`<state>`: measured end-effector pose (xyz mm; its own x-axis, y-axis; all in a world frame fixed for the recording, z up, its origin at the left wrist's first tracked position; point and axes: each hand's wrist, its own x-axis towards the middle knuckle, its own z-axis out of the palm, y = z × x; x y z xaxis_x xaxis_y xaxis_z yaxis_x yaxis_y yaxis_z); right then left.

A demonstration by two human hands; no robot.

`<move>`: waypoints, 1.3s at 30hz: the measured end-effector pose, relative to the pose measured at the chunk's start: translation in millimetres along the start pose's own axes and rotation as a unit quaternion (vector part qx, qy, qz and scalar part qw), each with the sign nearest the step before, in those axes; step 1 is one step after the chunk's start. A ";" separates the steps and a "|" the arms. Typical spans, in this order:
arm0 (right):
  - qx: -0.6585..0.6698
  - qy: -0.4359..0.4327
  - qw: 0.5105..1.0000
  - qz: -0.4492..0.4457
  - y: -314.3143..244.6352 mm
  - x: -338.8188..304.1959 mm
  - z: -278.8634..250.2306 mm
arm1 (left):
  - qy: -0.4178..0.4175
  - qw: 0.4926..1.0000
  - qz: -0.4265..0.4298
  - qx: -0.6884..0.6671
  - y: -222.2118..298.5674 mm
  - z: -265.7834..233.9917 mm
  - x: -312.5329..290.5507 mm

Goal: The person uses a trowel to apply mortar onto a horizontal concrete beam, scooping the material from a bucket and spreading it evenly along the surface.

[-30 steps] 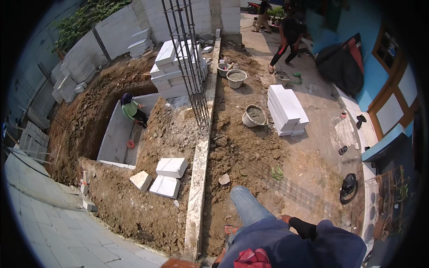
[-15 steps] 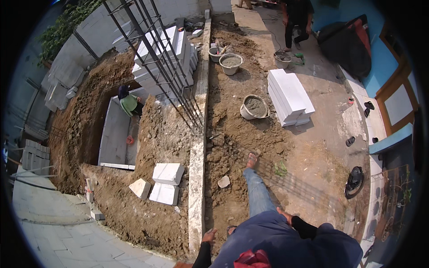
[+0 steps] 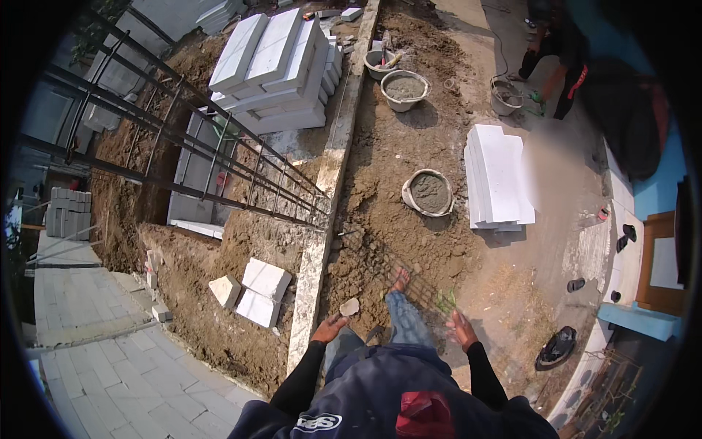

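My left hand [image 3: 330, 328] hangs low in front of me with its fingers loosely apart and nothing visible in it. A pale flat stone [image 3: 349, 306] lies on the ground just past its fingertips in the picture. My right hand [image 3: 462, 331] is held out on the other side, fingers spread, also without anything in it. Some green leaves [image 3: 444, 301] lie on the ground near its fingertips. Between the hands, my bare or sandalled foot [image 3: 400, 279] is on the brown soil. Farther ahead stands a bucket [image 3: 436, 213] of grey mortar.
A concrete beam [image 3: 311, 271] runs along my left; a steel rebar cage [image 3: 197, 143] leans across it. White blocks are stacked [image 3: 500, 175] at right and piled [image 3: 281, 73] far left, beside a pit [image 3: 194, 208]. More buckets [image 3: 402, 105] stand ahead. A person [image 3: 559, 51] bends over a bucket.
Both my hands have come up and forward; the right has left my thigh. My view has shifted, moving the rebar cage and buckets within it. The person at far right has bent toward a bucket.
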<state>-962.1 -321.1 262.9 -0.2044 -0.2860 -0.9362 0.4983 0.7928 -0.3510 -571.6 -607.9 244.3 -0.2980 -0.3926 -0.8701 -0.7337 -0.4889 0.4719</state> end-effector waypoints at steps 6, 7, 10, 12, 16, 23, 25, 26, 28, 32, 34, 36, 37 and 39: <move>0.051 0.050 0.996 0.047 56.8 47.1 -50.7 | 0.009 0.999 -0.043 -0.014 76.0 -5.2 -4.3; 0.044 0.070 0.995 0.052 69.6 50.2 -48.6 | 0.021 0.997 -0.052 -0.048 77.6 -11.8 4.5; 0.050 0.065 0.995 0.049 68.3 35.8 -32.2 | 0.067 0.997 -0.027 0.004 87.7 -41.5 34.7; -0.013 0.041 0.998 0.053 53.3 34.5 -23.7 | 0.051 0.996 0.058 -0.035 102.1 -72.1 67.2; 0.018 0.088 0.994 0.055 42.7 41.5 -50.2 | 0.063 0.988 0.138 -0.013 244.9 -49.7 122.6; 0.081 0.121 0.989 0.027 -57.9 114.8 -41.6 | 0.120 0.961 0.236 -0.081 514.3 -93.5 269.9; 0.089 0.130 0.987 0.012 -97.5 143.6 -45.9 | 0.173 0.940 0.286 -0.066 596.0 -125.0 321.5; 0.090 0.153 0.984 0.010 -111.9 151.9 -63.7 | 0.174 0.937 0.294 -0.072 642.1 -122.7 344.4; 0.111 0.168 0.980 0.004 -161.6 179.1 -71.6 | 0.301 0.891 0.341 0.015 722.4 -183.2 393.0; -0.038 0.098 0.992 -0.069 -261.9 171.0 -117.6 | 0.507 0.793 0.302 0.152 837.4 -276.7 472.0; 0.089 0.052 0.993 0.056 -368.3 160.7 -112.0 | 0.528 0.790 0.223 0.218 830.4 -346.6 473.7; 0.087 0.131 0.982 0.100 -519.1 155.0 -87.1 | 0.550 0.769 0.148 0.291 820.0 -426.3 465.9; 0.127 0.176 0.974 0.063 -551.8 161.8 -90.2 | 0.549 0.762 0.135 0.315 820.1 -450.5 466.3; 0.107 0.219 0.970 0.018 -608.0 161.7 -125.3 | 0.532 0.759 0.128 0.353 837.3 -456.4 498.0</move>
<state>-1403.7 -781.9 327.4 -0.4988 0.0321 -0.8661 0.6655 0.6543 -0.3590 -1055.6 -1568.3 271.1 -0.1004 -0.9947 0.0212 -0.9910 0.1019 0.0865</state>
